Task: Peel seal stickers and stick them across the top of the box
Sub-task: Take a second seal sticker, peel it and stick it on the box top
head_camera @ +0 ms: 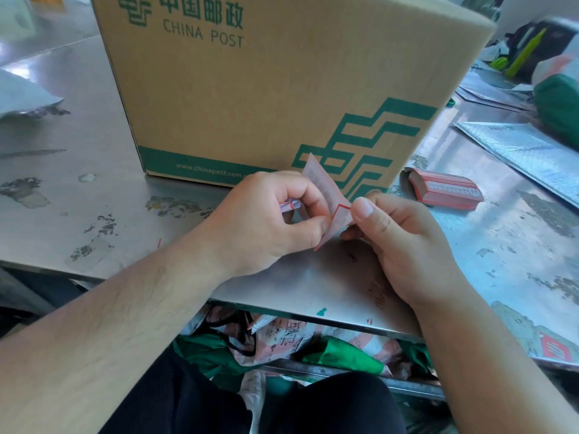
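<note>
— Left hand [266,220] first: clenched, or grasping something?
— Grasping. Thumb and forefinger pinching a pink seal sticker [326,195] at its lower left edge. Remaining fingers curled in, with a rolled scrap of white and red paper [289,205] tucked inside the curl.
— And the right hand [404,242]?
— Gripping the same sticker from the other side. Thumb [363,211] pressed on the strip's right edge, fingertips folded in underneath. Neither palm flat, neither grip loose.
— Position of the sticker itself?
— Held up above the near part of the table [94,151], between the two hands. Bent into a fold, red line showing on the near face. Upper end rising in front of the lower right corner of the cardboard box [266,98]; touching that box or not, cannot tell.
— The box, then?
— Standing on the metal table just beyond both hands. Green China Post print on the near side. Top out of frame.
— More stickers anywhere?
— Stacked in a red and pink bundle [445,189], lying on the table just right of the box, near the right hand but apart from it.
— Surroundings?
— Silver padded mailers [526,151] far right, a grey bag [22,95] far left, green and printed sacks [282,336] under the table edge, dark trousers [188,402] at the bottom.
</note>
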Tool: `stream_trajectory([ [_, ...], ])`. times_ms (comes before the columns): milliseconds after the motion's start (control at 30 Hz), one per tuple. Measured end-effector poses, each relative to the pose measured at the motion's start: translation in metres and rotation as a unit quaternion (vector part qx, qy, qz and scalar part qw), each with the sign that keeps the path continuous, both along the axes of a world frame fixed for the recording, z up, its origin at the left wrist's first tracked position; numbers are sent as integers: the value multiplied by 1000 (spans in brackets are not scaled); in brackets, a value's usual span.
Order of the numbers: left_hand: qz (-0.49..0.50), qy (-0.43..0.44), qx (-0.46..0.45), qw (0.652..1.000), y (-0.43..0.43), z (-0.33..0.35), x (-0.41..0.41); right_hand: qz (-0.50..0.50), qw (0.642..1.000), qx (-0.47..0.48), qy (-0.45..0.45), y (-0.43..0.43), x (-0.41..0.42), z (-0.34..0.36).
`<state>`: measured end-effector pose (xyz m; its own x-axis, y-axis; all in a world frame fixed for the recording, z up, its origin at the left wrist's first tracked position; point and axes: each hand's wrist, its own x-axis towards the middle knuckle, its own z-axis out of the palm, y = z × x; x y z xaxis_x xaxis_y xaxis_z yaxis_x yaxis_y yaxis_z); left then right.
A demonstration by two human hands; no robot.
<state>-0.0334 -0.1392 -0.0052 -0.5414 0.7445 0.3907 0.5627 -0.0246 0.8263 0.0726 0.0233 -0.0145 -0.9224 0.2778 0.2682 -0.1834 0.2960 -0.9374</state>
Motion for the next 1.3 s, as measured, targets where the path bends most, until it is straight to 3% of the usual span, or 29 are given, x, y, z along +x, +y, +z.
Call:
stream_trajectory([
  [733, -42, -113, -7, 993, -1, 0, -7, -14, 998, 60, 13, 1, 1, 1],
  [1100, -41, -216, 60, 974, -2, 0, -11, -59, 998, -5, 30, 2, -4, -2],
  [1300, -4, -228, 88, 970, 0, -2, -14, -79, 996, 18, 31, -2, -3, 0],
])
